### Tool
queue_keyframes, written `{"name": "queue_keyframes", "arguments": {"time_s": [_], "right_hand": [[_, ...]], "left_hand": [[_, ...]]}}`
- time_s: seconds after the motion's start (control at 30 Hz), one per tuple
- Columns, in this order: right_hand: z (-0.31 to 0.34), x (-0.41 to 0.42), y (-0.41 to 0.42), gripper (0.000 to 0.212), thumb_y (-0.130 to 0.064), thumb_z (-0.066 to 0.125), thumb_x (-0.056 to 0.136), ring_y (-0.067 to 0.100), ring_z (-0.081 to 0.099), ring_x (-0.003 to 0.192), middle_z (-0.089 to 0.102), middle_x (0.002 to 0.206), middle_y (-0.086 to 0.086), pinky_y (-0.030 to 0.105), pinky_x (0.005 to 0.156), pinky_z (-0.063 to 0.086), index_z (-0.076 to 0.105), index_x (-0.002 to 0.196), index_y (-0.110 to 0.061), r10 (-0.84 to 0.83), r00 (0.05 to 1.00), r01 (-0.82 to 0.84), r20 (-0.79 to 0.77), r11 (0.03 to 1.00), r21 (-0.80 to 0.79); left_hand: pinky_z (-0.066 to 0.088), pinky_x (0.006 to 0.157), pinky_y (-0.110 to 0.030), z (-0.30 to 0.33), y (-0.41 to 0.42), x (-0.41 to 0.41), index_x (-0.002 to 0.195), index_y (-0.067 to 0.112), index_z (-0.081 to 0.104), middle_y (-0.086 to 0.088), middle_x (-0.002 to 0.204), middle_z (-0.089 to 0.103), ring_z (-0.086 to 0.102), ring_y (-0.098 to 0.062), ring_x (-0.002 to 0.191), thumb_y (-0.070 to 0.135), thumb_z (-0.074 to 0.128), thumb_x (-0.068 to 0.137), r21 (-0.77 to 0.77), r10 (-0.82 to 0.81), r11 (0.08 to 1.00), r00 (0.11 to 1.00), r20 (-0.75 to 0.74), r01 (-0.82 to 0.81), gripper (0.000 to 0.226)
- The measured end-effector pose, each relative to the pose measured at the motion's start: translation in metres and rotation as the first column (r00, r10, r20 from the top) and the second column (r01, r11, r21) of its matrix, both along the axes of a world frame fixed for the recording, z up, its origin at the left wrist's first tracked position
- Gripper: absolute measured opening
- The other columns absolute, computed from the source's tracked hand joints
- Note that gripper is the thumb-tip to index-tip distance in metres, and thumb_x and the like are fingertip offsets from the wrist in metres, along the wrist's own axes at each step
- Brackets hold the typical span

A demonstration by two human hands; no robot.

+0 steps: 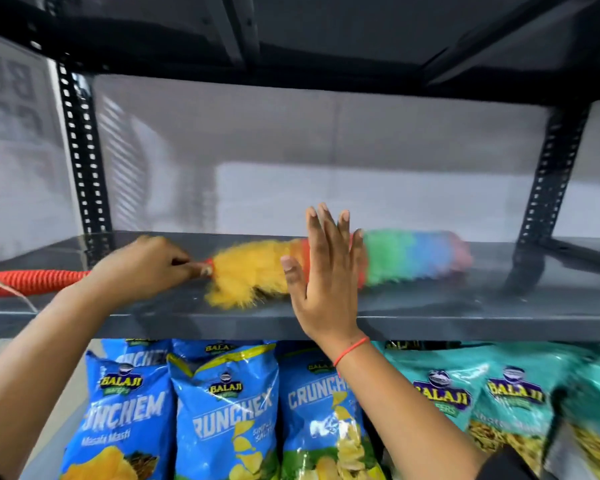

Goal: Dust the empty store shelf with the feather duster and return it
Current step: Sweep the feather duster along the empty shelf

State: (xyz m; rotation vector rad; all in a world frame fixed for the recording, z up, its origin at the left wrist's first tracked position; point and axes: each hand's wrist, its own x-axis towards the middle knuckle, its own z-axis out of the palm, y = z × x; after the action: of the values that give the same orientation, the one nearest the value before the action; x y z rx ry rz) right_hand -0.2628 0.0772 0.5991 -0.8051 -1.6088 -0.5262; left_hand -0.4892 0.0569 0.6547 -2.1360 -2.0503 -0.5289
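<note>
Across the dark grey metal store shelf [430, 306], bare apart from the tool, a rainbow-banded fluffy feather duster [395, 258] is laid lengthwise, its yellow, green, blue and pink head resting on the board and blurred as if in mid-sweep. Below, on the next tier, rows of blue crisp packets [222, 410] and teal snack packets [465, 396] are stacked close under the shelf's front lip. By the left hand [146, 265] the duster is gripped, fingers closed round the neck where the ribbed red handle [35, 282] meets the yellow fibres. The right hand [326, 278] is held flat and spread wide, palm toward the fluff, gripping nothing; contact cannot be told. A risk is judged from this: dust may be pushed over the front edge onto the packets beneath if the stroke is drawn outward. The far corners by the perforated black uprights [548, 174] could be missed, and the long handle could be knocked against the left post.
</note>
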Motion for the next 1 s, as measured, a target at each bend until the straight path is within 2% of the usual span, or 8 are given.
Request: {"name": "queue_keyframes", "arguments": {"time_s": [0.13,0.23,0.43,0.6,0.67,0.77,0.83,1.0], "right_hand": [[-0.001,0.026,0.004,0.054,-0.049,0.019,0.098,0.028,0.012,0.138,0.032,0.145,0.013,0.05,0.111,0.007,0.027,0.138,-0.013,-0.115,0.992,0.114,0.044,0.993,0.012],[-0.005,0.039,0.009,0.055,-0.049,0.02,0.098,0.029,0.012,0.138,0.034,0.145,0.014,0.05,0.111,0.007,0.029,0.138,-0.012,-0.199,0.977,0.2,0.077,0.98,0.003],[-0.012,0.064,0.011,0.058,-0.051,0.02,0.098,0.029,0.016,0.137,0.038,0.143,0.013,0.047,0.111,0.006,0.036,0.137,-0.011,-0.335,0.932,0.341,0.138,0.94,-0.024],[-0.014,0.09,0.012,0.063,-0.053,0.018,0.097,0.03,0.017,0.136,0.039,0.142,0.015,0.049,0.111,0.008,0.038,0.137,-0.008,-0.414,0.899,0.426,0.141,0.902,-0.067],[-0.015,0.101,0.011,0.062,-0.052,0.02,0.097,0.031,0.018,0.136,0.039,0.142,0.015,0.048,0.111,0.008,0.038,0.137,-0.008,-0.436,0.892,0.445,0.12,0.893,-0.067],[-0.016,0.115,0.01,0.06,-0.052,0.022,0.097,0.03,0.023,0.135,0.042,0.14,0.014,0.047,0.112,0.009,0.042,0.134,-0.009,-0.441,0.892,0.448,0.1,0.893,-0.053],[-0.017,0.126,0.01,0.057,-0.051,0.023,0.097,0.03,0.024,0.134,0.044,0.139,0.014,0.05,0.111,0.012,0.041,0.134,-0.011,-0.448,0.887,0.455,0.113,0.889,-0.044],[-0.026,0.165,0.011,0.05,-0.048,0.025,0.098,0.031,0.026,0.133,0.049,0.133,0.016,0.051,0.11,0.015,0.042,0.131,-0.014,-0.474,0.874,0.481,0.104,0.875,-0.058]], "left_hand": [[0.054,0.077,-0.038,0.001,0.024,0.02,0.074,0.022,0.07,-0.011,0.09,0.071,0.064,-0.03,0.085,0.064,0.048,0.081,0.033,-0.028,0.999,0.999,-0.033,0.03,0.048],[0.048,0.072,-0.035,0.0,0.042,0.04,0.098,0.017,0.072,-0.02,0.104,0.067,0.063,-0.037,0.096,0.055,0.047,0.088,0.183,-0.006,0.983,0.992,-0.129,0.03,0.046],[0.054,0.071,-0.038,-0.004,0.065,0.078,0.065,0.02,0.066,-0.003,0.067,0.064,0.062,-0.028,0.075,0.066,0.051,0.076,0.018,-0.302,0.953,0.953,0.028,0.302,0.05],[0.041,0.065,-0.03,0.002,0.081,0.105,0.091,0.015,0.072,-0.014,0.1,0.067,0.062,-0.035,0.091,0.055,0.046,0.089,0.203,-0.202,0.957,0.978,-0.058,0.209,0.048],[0.038,0.06,-0.028,0.004,0.082,0.114,0.085,0.015,0.072,-0.012,0.091,0.066,0.061,-0.034,0.086,0.054,0.047,0.089,0.227,-0.253,0.941,0.967,-0.021,0.251,0.046],[0.033,0.054,-0.026,0.002,0.083,0.128,0.062,0.016,0.063,-0.008,0.071,0.062,0.058,-0.028,0.072,0.057,0.053,0.083,0.073,-0.388,0.921,0.916,0.101,0.382,0.047],[0.034,0.055,-0.027,0.0,0.086,0.142,0.065,0.011,0.065,-0.012,0.074,0.064,0.056,-0.028,0.069,0.057,0.054,0.082,0.036,-0.4,0.916,0.911,0.1,0.399,0.05],[0.038,0.06,-0.028,0.01,0.087,0.176,0.084,0.012,0.072,-0.013,0.091,0.065,0.056,-0.03,0.078,0.056,0.049,0.087,0.169,-0.327,0.933,0.945,0.028,0.318,0.05]]}}
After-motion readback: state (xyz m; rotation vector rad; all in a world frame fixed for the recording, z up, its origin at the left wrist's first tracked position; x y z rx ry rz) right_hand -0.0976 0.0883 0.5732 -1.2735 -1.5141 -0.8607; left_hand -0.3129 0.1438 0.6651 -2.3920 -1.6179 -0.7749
